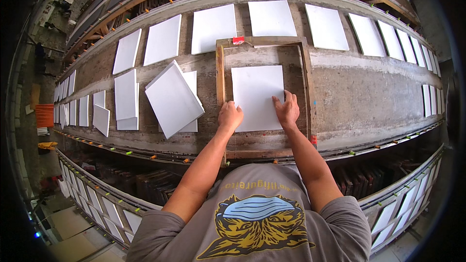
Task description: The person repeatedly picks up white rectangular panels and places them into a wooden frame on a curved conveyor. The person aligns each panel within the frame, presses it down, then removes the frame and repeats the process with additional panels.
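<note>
A white rectangular sheet (pixel 257 87) lies within the outline of a wooden frame (pixel 220 68) on the long table in front of me. My left hand (pixel 230 116) is closed at the sheet's lower left edge, its fingers curled and partly hidden. On the opposite edge, my right hand (pixel 288 109) grips the same sheet, thumb on its upper face and fingers along the side. Red tape (pixel 238 40) marks the frame's far bar. Just left of the frame, a tilted white sheet (pixel 174 99) overlaps another one beneath it.
More white sheets line the table's far side, such as one sheet (pixel 214 28) beyond the frame. Overlapping sheets (pixel 126 94) lie further left. Orange and green pegs dot the near table rail (pixel 340 154). Behind me, another table (pixel 109 211) holds further white sheets.
</note>
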The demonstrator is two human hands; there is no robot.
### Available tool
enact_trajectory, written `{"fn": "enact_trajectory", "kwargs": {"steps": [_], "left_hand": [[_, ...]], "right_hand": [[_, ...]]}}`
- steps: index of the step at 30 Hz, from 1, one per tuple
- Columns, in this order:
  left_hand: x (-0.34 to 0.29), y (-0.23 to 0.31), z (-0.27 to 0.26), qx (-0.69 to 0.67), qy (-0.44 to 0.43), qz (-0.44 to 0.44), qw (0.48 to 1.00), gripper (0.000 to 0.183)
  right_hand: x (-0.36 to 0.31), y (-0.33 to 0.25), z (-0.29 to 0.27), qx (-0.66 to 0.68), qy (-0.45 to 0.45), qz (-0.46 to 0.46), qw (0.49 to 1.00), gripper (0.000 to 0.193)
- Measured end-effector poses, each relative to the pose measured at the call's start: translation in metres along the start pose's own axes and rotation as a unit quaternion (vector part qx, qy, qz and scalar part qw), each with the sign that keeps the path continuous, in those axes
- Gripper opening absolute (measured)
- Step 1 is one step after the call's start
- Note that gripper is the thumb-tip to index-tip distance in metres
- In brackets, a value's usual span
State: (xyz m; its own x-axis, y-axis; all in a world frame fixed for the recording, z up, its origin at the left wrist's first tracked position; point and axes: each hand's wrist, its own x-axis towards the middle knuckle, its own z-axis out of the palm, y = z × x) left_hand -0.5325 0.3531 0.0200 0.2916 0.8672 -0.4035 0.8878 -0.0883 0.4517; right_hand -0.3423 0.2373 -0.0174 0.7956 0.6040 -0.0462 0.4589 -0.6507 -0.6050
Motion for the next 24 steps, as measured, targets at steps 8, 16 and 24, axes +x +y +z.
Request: {"fn": "enact_trajectory", "kwargs": {"steps": [8,16,24], "left_hand": [[-0.015,0.005,0.000,0.122,0.055,0.216,0.967,0.055],[0.013,0.010,0.059,0.205,0.028,0.242,0.948,0.065],[0.010,0.004,0.067,0.203,0.043,0.250,0.946,0.067]], "right_hand": [[-0.002,-0.016,-0.011,-0.084,-0.005,-0.089,0.992,0.064],[0.007,-0.006,0.014,-0.198,-0.119,-0.237,0.944,0.074],[-0.009,-0.001,0.015,-0.191,-0.141,-0.215,0.947,0.073]]}}
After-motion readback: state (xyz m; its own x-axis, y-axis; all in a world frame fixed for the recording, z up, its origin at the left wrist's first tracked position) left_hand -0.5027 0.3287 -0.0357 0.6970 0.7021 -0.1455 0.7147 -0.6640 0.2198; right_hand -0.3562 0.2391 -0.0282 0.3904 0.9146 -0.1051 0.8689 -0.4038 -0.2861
